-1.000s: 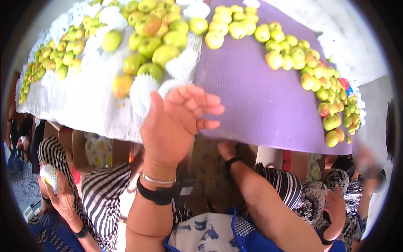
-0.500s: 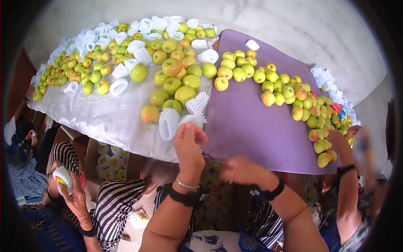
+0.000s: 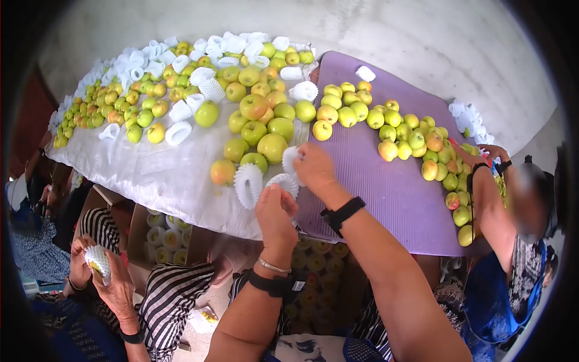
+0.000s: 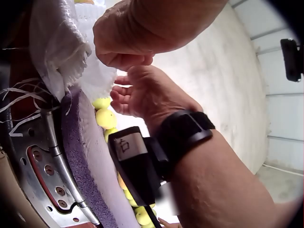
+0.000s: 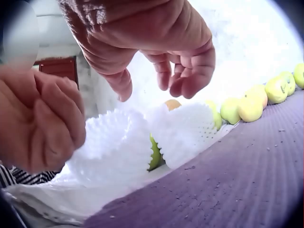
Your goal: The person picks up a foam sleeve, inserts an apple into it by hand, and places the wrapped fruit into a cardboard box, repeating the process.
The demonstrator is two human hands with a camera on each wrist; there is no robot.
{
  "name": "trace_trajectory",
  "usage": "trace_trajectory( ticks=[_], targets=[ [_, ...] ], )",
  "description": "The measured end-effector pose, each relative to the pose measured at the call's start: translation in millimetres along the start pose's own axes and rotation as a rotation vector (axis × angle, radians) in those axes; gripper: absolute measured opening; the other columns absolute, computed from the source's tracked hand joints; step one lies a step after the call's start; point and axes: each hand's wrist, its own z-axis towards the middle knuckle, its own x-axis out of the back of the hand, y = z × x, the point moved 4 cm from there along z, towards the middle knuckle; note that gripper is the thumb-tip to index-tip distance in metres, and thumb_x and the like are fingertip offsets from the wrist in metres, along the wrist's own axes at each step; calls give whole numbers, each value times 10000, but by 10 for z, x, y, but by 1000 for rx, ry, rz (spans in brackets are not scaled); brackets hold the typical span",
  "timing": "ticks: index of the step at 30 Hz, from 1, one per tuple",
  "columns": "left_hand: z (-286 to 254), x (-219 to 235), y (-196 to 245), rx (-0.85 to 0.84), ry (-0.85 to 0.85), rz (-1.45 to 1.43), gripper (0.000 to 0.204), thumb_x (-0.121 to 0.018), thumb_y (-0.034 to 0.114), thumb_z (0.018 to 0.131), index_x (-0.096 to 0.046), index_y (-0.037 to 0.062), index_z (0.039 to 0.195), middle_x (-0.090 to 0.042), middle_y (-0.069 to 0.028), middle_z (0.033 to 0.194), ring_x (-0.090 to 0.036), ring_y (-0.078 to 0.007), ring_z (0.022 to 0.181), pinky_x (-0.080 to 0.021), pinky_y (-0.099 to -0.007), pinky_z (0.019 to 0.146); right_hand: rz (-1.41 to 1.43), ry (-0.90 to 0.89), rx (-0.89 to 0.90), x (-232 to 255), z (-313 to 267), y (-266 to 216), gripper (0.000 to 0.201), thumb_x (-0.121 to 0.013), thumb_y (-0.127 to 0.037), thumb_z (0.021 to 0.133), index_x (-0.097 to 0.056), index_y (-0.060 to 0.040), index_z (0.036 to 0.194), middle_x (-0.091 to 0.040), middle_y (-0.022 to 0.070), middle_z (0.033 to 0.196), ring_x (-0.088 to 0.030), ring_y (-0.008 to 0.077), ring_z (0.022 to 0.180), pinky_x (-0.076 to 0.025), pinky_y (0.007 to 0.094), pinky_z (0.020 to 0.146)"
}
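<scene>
My right hand (image 3: pixel 316 170) reaches over the near edge of the table toward a white foam net sleeve (image 3: pixel 289 158). In the right wrist view its thumb and fingers hang apart above two foam sleeves (image 5: pixel 190 133), with nothing between them. My left hand (image 3: pixel 276 218) is at the table edge, fingers curled and fingertips right at another foam sleeve (image 3: pixel 286 182); I cannot tell whether it pinches it. One more foam sleeve (image 3: pixel 246 187) stands just to the left. Green and reddish apples (image 3: pixel 272 148) lie loose behind the sleeves.
White sheeting (image 3: pixel 181 199) covers the table's left part, a purple ribbed mat (image 3: pixel 374 199) its right. A row of apples (image 3: pixel 416 140) curves along the mat. Below are cartons of wrapped apples (image 3: pixel 163 235). At left, another person's hands (image 3: pixel 114 283) hold a sleeved apple; another person reaches in at right.
My right hand has moved from over the carton below, forward and left to the foam sleeves. My left hand, palm up and spread one second ago, has lowered and curled. The view has shifted.
</scene>
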Motion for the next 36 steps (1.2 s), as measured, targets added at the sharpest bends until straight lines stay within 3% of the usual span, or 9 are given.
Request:
trace_trajectory(
  ticks=[3,5,10,13,16,23,26,29,36],
  targets=[
    [-9,-72,-39,33,-65,61,240,-448,234,911,-477,86,724,-502,-22,626,-480,-126,541,-400,-245,520,414,94,-158,243,17,332,246,-632,-123,731,-564,12,925,-611,168,813,-618,273,768,-488,361,673],
    [-12,-118,-78,41,-114,115,227,-455,244,912,-488,93,744,-518,-15,651,-496,-124,558,-404,-243,529,834,11,-330,340,-78,586,183,-580,-50,764,-571,7,938,-636,125,861,-627,208,801,-490,311,671],
    [-77,-253,-215,88,-134,141,181,-484,261,910,-549,92,910,-602,-37,810,-566,-132,673,-425,-241,596,1617,-64,-496,832,-700,562,157,-525,49,795,-567,-18,931,-635,76,915,-626,178,825,-512,299,718],
    [-192,-463,-238,269,-356,-48,250,-508,248,901,-545,59,1061,-626,-71,932,-598,-151,792,-454,-263,683,1681,-103,-492,895,-983,682,184,-514,79,790,-563,-28,932,-632,80,921,-627,180,839,-523,304,743],
    [-238,-583,-438,395,-537,-125,292,-544,207,879,-540,12,1097,-628,-86,979,-603,-165,858,-465,-285,750,1561,-126,-465,816,-1141,870,224,-524,85,762,-561,-56,932,-606,27,870,-590,137,807,-474,244,728],
    [-223,-707,-635,283,-491,108,222,-590,140,840,-578,-18,995,-628,-63,905,-600,-141,797,-466,-273,724,1385,-198,-211,1147,-1096,918,261,-580,59,735,-559,-63,966,-553,-16,926,-512,83,886,-419,249,800],
    [-223,-761,-696,248,-458,194,201,-581,132,842,-585,-19,974,-624,-57,873,-591,-128,762,-464,-264,695,1150,-163,-211,1267,-1130,928,306,-595,64,694,-567,-46,978,-555,31,988,-523,140,920,-410,269,831],
    [-235,-797,-771,260,-475,224,212,-541,167,875,-575,-5,994,-620,-45,872,-590,-125,764,-462,-269,695,736,-113,-24,1336,-1160,932,217,-607,59,698,-559,-27,892,-556,39,901,-543,165,879,-426,281,812],
    [-210,-801,-737,361,-533,146,302,-442,283,934,-541,17,1039,-622,-55,906,-607,-156,817,-487,-272,641,620,52,119,1438,-1217,1047,215,-560,133,648,-527,-23,792,-532,55,846,-550,206,849,-430,279,793]
  ],
)
